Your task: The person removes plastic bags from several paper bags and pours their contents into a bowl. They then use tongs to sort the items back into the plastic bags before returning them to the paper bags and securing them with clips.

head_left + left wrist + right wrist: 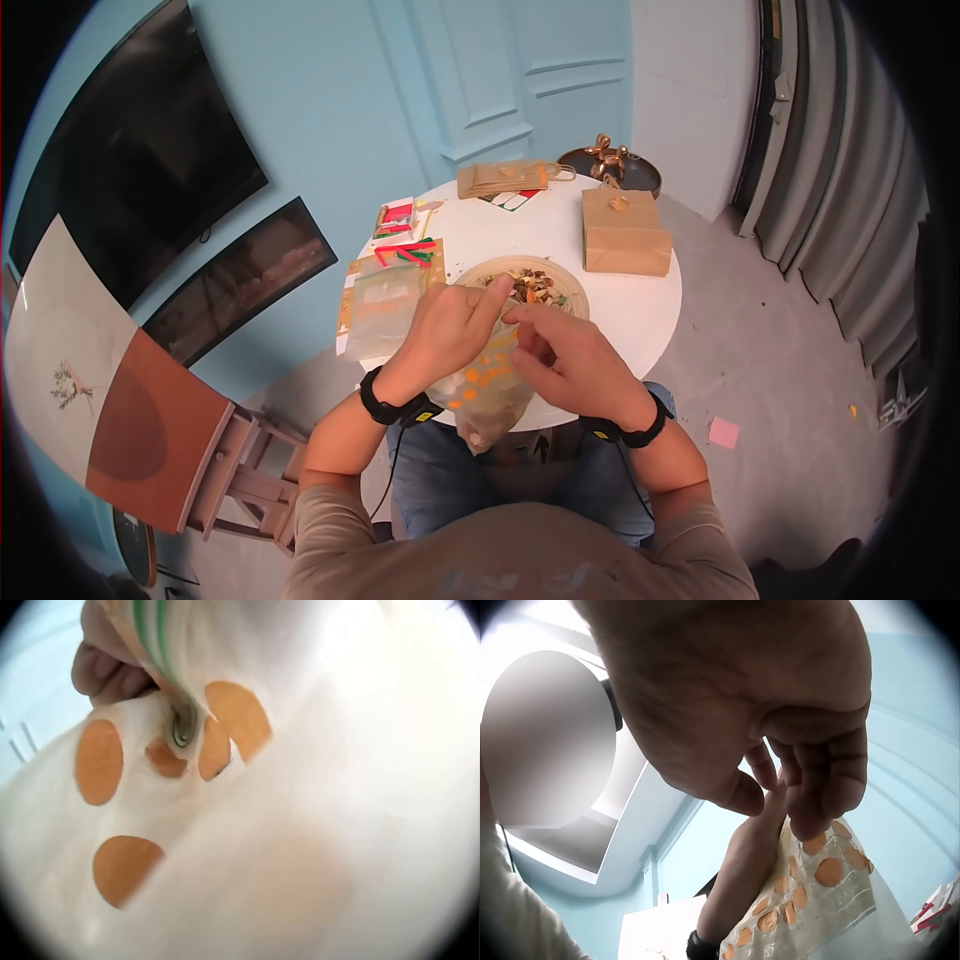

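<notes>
A translucent plastic zip bag with orange dots hangs between the hands over the table's near edge. My left hand grips it by its upper edge. In the left wrist view the bag's green zip line runs beside curled fingers. Close by, my right hand has its index finger reaching to the left hand's fingers, its thumb apart from the fingertips. The right wrist view has its loosely bent fingers in front of the bag. Behind the hands, a round tray bears a colourful dried mix.
On the white round table stand a brown paper bag at right and flat paper bags at the back. Clear pouches and red and green strips lie at left. A pink note is on the floor.
</notes>
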The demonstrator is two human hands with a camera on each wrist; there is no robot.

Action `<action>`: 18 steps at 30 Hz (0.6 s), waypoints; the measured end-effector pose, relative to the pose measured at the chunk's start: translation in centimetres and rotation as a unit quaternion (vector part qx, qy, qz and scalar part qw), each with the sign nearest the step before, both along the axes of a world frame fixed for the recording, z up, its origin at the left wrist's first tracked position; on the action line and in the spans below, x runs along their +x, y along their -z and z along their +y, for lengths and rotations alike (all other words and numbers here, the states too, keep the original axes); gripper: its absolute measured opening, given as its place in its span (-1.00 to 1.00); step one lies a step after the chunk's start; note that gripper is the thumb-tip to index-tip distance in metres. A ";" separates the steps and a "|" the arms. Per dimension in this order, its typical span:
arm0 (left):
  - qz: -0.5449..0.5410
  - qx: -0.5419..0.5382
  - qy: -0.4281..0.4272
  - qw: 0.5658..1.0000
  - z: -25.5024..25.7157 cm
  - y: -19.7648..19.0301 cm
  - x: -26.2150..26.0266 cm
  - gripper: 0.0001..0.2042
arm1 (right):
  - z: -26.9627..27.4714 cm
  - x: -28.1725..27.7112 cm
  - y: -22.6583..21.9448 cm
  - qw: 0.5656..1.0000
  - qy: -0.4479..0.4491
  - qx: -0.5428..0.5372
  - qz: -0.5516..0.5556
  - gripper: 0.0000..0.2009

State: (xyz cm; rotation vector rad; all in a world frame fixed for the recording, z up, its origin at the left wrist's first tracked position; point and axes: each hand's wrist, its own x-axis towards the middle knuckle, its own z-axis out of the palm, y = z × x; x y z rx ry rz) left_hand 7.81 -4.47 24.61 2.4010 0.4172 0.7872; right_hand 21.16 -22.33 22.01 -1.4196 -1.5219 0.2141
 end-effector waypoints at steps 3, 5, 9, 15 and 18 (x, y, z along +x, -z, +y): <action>-0.025 -0.082 0.037 0.996 0.0 1.5 0.3 -0.35 | 0.2 -0.6 0.8 0.994 0.017 -0.026 -0.103 -0.65; 0.009 -0.088 0.039 0.995 -0.1 1.3 0.0 -0.33 | 0.7 -0.1 2.0 0.991 0.011 0.011 -0.135 -0.72; 0.167 -0.030 0.014 0.985 1.9 -1.9 -1.6 -0.36 | -2.2 2.8 0.4 0.985 -0.107 -0.090 -0.097 -0.84; 0.285 0.119 0.141 0.941 4.3 -2.5 -3.9 -0.63 | -2.2 3.8 1.3 0.990 -0.104 -0.027 -0.093 -0.82; 0.311 0.104 0.154 0.932 4.7 -2.7 -4.5 -0.75 | -2.8 4.1 2.6 0.993 -0.102 -0.012 -0.064 -0.78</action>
